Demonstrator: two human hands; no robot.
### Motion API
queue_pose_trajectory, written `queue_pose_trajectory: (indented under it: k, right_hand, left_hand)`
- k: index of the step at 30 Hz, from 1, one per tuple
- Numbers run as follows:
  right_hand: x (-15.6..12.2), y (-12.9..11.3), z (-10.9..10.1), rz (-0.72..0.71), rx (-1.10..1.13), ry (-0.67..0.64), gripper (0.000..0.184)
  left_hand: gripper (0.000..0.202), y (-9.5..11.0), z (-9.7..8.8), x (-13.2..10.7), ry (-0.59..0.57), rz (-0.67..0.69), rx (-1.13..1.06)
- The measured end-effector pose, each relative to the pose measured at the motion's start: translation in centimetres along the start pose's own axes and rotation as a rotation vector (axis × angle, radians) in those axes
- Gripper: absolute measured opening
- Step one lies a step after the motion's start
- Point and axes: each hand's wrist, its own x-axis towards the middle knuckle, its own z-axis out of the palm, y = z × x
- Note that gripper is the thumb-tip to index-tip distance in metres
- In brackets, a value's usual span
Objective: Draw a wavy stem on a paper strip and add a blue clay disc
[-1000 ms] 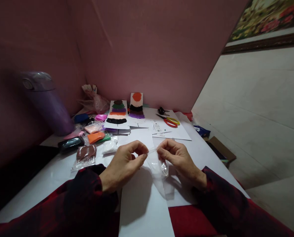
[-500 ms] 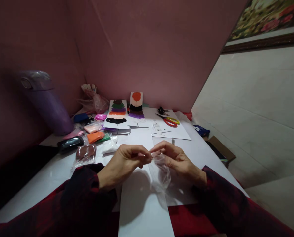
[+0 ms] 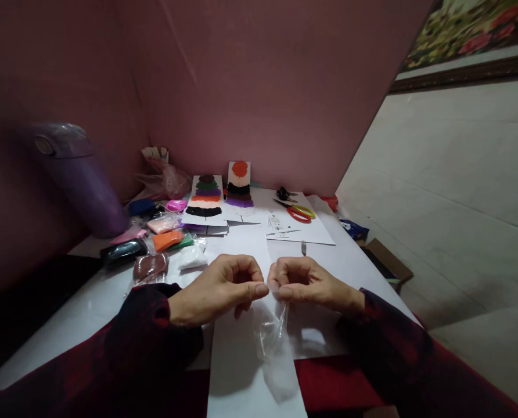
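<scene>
A clear plastic bag (image 3: 273, 337) hangs, thin and crinkled, below my hands over a long white strip of paper. My right hand (image 3: 309, 284) is closed in a pinch on the bag's upper edge. Close beside it, my left hand (image 3: 230, 284) pinches at the same edge, thumb against curled fingers. The two thumb tips are nearly touching. The bag's mouth is mostly hidden behind the fingers.
Left of my hands lie bagged lumps of modelling clay, including brown (image 3: 151, 268), orange (image 3: 167, 240) and white (image 3: 193, 255). A purple bottle (image 3: 87, 186) stands behind. Beyond are painted cards (image 3: 205, 200), scissors (image 3: 300, 213) and a fork (image 3: 303, 248).
My hands have turned so the thumbs face me and both fingers curl tighter. The bag has swung left and now hangs lower and straighter beneath them.
</scene>
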Motion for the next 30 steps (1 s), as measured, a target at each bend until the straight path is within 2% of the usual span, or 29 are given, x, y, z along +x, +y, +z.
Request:
queue_pose_trajectory:
  k: [8, 14, 16, 19, 30]
  right_hand:
    - [0.1, 0.6, 0.5, -0.051, -0.042, 0.224, 0.021]
    - [0.3, 0.8, 0.8, -0.157, -0.178, 0.331, 0.019]
    - [0.5, 1.0, 0.9, -0.136, -0.166, 0.352, 0.023]
    - [0.6, 1.2, 0.8, -0.076, -0.146, 0.382, 0.02]
    - [0.7, 1.2, 1.0, -0.133, -0.13, 0.447, 0.022]
  left_hand:
    - [0.026, -0.2, -0.1, 0.2, 0.224, 0.06, 0.033]
    - [0.025, -0.4, -0.2, 0.4, 0.242, 0.004, 0.16]
    - [0.025, -0.4, -0.2, 0.4, 0.277, 0.02, 0.16]
    - [0.026, -0.3, -0.2, 0.3, 0.316, 0.052, 0.153]
    - [0.027, -0.2, -0.2, 0.4, 0.368, 0.083, 0.174]
